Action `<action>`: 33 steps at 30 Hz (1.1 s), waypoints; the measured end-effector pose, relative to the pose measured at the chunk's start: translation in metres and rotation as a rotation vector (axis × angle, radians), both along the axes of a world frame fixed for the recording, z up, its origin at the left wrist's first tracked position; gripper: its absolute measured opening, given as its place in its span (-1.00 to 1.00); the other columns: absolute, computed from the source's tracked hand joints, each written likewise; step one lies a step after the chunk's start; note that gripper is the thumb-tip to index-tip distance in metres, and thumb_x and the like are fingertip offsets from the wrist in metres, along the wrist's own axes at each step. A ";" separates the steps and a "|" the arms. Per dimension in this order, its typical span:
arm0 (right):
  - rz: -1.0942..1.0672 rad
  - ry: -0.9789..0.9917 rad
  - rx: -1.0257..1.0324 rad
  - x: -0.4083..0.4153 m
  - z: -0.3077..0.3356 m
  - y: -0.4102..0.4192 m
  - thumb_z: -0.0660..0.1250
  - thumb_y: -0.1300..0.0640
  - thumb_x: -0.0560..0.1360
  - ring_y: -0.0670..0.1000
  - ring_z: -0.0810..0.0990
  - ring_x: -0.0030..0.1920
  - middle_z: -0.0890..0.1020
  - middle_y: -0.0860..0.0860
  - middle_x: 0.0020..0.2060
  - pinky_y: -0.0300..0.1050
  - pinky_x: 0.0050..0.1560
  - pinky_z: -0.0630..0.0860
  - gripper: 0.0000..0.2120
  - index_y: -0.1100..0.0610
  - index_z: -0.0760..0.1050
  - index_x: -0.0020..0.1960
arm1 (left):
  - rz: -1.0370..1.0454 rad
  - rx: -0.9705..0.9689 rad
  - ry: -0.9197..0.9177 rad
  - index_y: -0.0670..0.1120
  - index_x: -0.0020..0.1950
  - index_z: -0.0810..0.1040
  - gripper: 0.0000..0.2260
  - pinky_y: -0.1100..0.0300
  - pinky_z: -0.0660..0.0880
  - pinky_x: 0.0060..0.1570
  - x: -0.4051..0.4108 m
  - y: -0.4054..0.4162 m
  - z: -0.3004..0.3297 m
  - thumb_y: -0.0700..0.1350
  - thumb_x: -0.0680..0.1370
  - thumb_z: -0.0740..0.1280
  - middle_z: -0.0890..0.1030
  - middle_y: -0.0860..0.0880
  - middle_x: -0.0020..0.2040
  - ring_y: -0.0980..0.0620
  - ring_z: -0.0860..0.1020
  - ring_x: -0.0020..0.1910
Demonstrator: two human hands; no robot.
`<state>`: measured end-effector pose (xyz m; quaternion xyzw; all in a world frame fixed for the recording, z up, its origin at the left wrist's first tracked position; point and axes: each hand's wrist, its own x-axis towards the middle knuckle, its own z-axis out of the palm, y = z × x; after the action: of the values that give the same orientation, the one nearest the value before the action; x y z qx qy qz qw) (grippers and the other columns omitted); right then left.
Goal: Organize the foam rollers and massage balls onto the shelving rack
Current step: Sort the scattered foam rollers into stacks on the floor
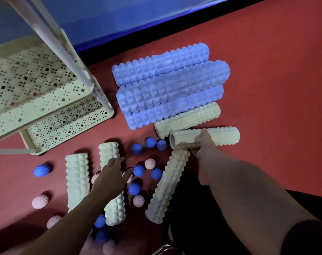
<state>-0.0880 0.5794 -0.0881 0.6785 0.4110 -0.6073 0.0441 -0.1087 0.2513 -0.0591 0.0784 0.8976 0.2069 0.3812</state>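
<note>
My right hand (202, 144) grips a pale green foam roller (222, 136), lying crosswise at right centre. My left hand (111, 173) hovers with fingers spread above another pale green roller (112, 205), holding nothing. More green rollers lie on the red floor: one at the left (77, 181), one slanted in the middle (167, 188), one behind my right hand (189, 118). Three blue rollers (171, 87) lie side by side further back. Spiky blue balls (138, 171) and pink balls (40, 201) are scattered around. The cream shelving rack (46, 115) stands at the upper left.
The rack's perforated shelves (27, 83) hold nothing that I can see. A blue wall with a black skirting strip (156, 34) runs along the back. Open red floor (276, 80) lies to the right. A dark object (186, 208) sits between my arms.
</note>
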 end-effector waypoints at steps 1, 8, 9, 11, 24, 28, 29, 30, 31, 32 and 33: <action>0.007 -0.007 -0.003 -0.001 -0.003 0.001 0.20 -0.12 0.62 0.00 0.45 -0.40 0.45 0.02 -0.30 -0.27 -0.59 0.46 -0.42 0.28 0.36 0.47 | 0.002 -0.003 -0.010 -0.05 0.46 0.38 -0.48 -0.03 0.43 0.26 0.002 -0.001 -0.002 0.16 0.57 0.32 0.43 -0.10 0.40 -0.15 0.48 0.31; -0.123 -0.004 -0.079 -0.014 -0.010 0.004 0.41 -0.24 0.48 0.12 0.65 -0.19 0.65 0.08 -0.12 0.10 -0.20 0.66 -0.56 0.14 0.52 0.00 | 0.008 -0.022 -0.057 0.02 0.48 0.33 -0.47 -0.03 0.42 0.26 0.010 -0.006 -0.005 0.22 0.58 0.26 0.39 -0.04 0.44 -0.09 0.45 0.36; -0.096 -0.002 -0.080 -0.016 -0.013 0.004 0.42 -0.24 0.47 0.11 0.64 -0.17 0.63 0.09 -0.13 0.10 -0.22 0.65 -0.56 0.15 0.52 -0.01 | 0.013 -0.014 -0.061 0.02 0.48 0.33 -0.47 -0.03 0.42 0.26 0.011 -0.006 -0.005 0.22 0.58 0.26 0.39 -0.03 0.44 -0.09 0.45 0.35; -0.019 -0.035 -0.116 -0.011 -0.029 0.009 0.41 -0.29 0.44 0.16 0.61 -0.02 0.61 0.15 -0.02 0.25 -0.10 0.63 -0.48 0.17 0.51 0.04 | 0.016 0.000 -0.062 0.01 0.48 0.33 -0.48 -0.01 0.42 0.25 0.013 -0.004 -0.004 0.20 0.59 0.26 0.39 -0.03 0.44 -0.08 0.45 0.35; 0.250 -0.091 -0.120 0.008 -0.003 -0.018 0.49 -0.27 0.39 0.09 0.63 -0.07 0.65 0.10 -0.04 0.03 0.04 0.59 -0.42 0.22 0.60 0.10 | 0.088 0.024 -0.086 -0.04 0.49 0.33 -0.47 0.04 0.40 0.21 0.016 -0.002 0.002 0.16 0.59 0.28 0.39 -0.09 0.42 -0.12 0.47 0.32; 0.458 -0.148 -0.085 0.034 0.016 -0.039 0.52 -0.12 0.43 0.05 0.58 0.00 0.62 0.04 0.01 -0.06 0.07 0.40 -0.55 0.20 0.51 0.07 | 0.100 0.036 -0.098 -0.06 0.48 0.34 -0.48 0.04 0.40 0.23 0.021 -0.006 0.006 0.15 0.59 0.28 0.40 -0.11 0.41 -0.12 0.47 0.32; 0.484 -0.187 -0.154 0.041 0.020 -0.044 0.50 -0.15 0.44 0.07 0.57 -0.10 0.63 0.07 -0.09 0.01 0.05 0.42 -0.57 0.20 0.52 0.01 | 0.106 0.034 -0.104 -0.07 0.48 0.35 -0.48 0.03 0.40 0.25 0.022 -0.007 0.007 0.15 0.59 0.29 0.41 -0.12 0.41 -0.13 0.47 0.31; 0.506 -0.239 -0.212 0.047 0.026 -0.052 0.50 -0.22 0.41 0.07 0.57 -0.15 0.63 0.09 -0.14 0.09 0.05 0.47 -0.54 0.18 0.55 -0.03 | 0.115 0.034 -0.107 -0.07 0.47 0.35 -0.48 0.01 0.40 0.26 0.024 -0.007 0.007 0.15 0.59 0.29 0.41 -0.12 0.40 -0.14 0.47 0.32; 0.518 -0.241 -0.231 0.050 0.024 -0.056 0.51 -0.28 0.36 0.09 0.59 -0.17 0.64 0.10 -0.16 0.13 0.03 0.52 -0.49 0.15 0.58 -0.04 | 0.121 0.034 -0.106 -0.07 0.47 0.36 -0.48 0.00 0.40 0.27 0.026 -0.007 0.008 0.14 0.59 0.30 0.41 -0.13 0.40 -0.14 0.47 0.32; 0.505 -0.214 -0.201 0.051 0.029 -0.062 0.52 -0.35 0.28 0.10 0.61 -0.14 0.66 0.09 -0.15 0.14 0.02 0.55 -0.43 0.12 0.60 -0.03 | 0.124 0.038 -0.101 -0.07 0.46 0.36 -0.49 0.01 0.40 0.27 0.027 -0.007 0.008 0.14 0.59 0.30 0.41 -0.12 0.40 -0.14 0.47 0.32; 0.479 -0.152 -0.088 0.054 0.017 -0.063 0.53 -0.44 0.16 0.11 0.65 -0.08 0.68 0.08 -0.11 0.15 0.05 0.57 -0.30 0.09 0.62 0.02 | 0.122 0.041 -0.099 -0.06 0.46 0.37 -0.49 0.01 0.40 0.27 0.028 -0.007 0.008 0.14 0.59 0.30 0.42 -0.12 0.40 -0.15 0.47 0.32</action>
<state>-0.0344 0.5164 -0.0707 0.6027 0.5289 -0.5441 0.2470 -0.0809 0.2448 -0.0509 0.0209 0.8764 0.2517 0.4101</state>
